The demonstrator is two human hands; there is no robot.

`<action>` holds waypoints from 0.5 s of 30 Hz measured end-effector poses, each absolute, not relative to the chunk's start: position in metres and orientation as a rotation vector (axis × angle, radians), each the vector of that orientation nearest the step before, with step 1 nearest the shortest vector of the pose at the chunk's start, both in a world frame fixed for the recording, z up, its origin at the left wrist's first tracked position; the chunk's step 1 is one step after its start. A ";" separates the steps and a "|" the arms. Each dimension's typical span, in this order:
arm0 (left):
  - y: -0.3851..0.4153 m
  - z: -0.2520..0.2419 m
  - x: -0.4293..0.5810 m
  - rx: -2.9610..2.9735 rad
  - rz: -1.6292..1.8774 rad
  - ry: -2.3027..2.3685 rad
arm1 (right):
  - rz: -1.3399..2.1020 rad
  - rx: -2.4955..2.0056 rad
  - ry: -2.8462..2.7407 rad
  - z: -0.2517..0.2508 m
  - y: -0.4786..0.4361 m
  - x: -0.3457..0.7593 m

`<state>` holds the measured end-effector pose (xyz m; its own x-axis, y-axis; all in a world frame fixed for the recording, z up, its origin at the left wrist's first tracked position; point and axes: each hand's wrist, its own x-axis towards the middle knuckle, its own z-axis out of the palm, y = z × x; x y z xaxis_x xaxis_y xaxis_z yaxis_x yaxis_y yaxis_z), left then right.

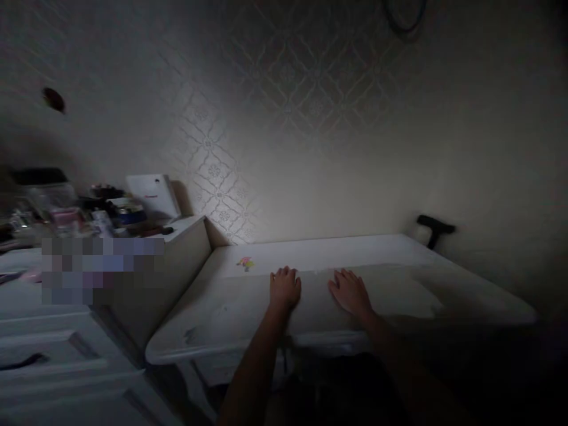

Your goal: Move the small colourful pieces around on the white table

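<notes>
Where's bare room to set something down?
The white table looks bare between the left hand and right hand, then rightward toward the black T-shaped object. The cabinet top at left is crowded around the white box.

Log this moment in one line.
left hand: palm down on white table, empty | right hand: palm down on table, empty | beside left hand: colorful mark | right: black T-shaped object

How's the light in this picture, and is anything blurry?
Head view: dim, palest on the far strip of the desk and nearby wall, nearly black at lower right; clutter on the left cabinet smeared, beside a pixelated patch; left hand and right hand shaded but legible.
</notes>
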<state>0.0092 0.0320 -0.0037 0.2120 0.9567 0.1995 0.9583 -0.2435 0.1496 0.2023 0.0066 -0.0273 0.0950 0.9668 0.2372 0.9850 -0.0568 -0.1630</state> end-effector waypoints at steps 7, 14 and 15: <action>0.031 -0.004 0.010 -2.442 -0.404 -1.937 | -0.088 -2.094 -1.936 -0.029 0.009 0.203; 0.032 -0.004 0.010 -2.446 -0.403 -1.931 | -0.113 -2.104 -1.942 -0.029 0.008 0.203; 0.032 -0.005 0.010 -2.449 -0.404 -1.932 | -0.119 -2.101 -1.942 -0.029 0.008 0.203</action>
